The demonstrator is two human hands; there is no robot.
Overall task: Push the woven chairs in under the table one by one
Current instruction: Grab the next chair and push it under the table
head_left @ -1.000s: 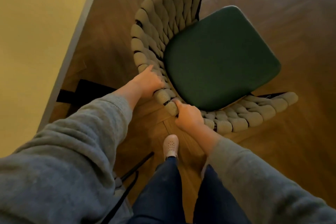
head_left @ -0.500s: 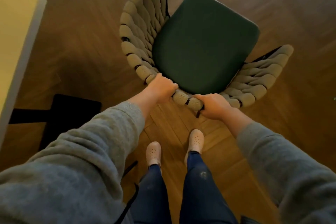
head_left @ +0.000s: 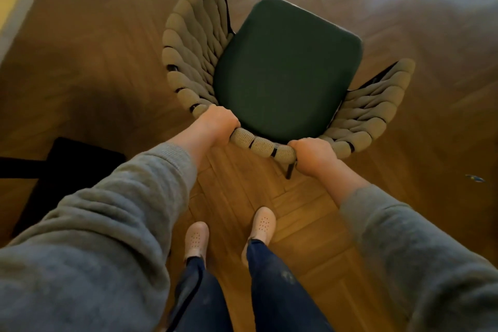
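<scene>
My left hand point(head_left: 219, 122) and right hand point(head_left: 314, 155) grip the beige woven chair point(head_left: 262, 145) by its rim; green cushion point(head_left: 285, 67) beyond them. Well left: pale table point(head_left: 12, 12).

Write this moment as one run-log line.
woven chair: apart from table, not yet under it | left-hand grip: holds back rim | right-hand grip: holds same rim | table: only a corner in view, far left

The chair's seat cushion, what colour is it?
Dark green seat cushion, clearest in the head view.
</scene>
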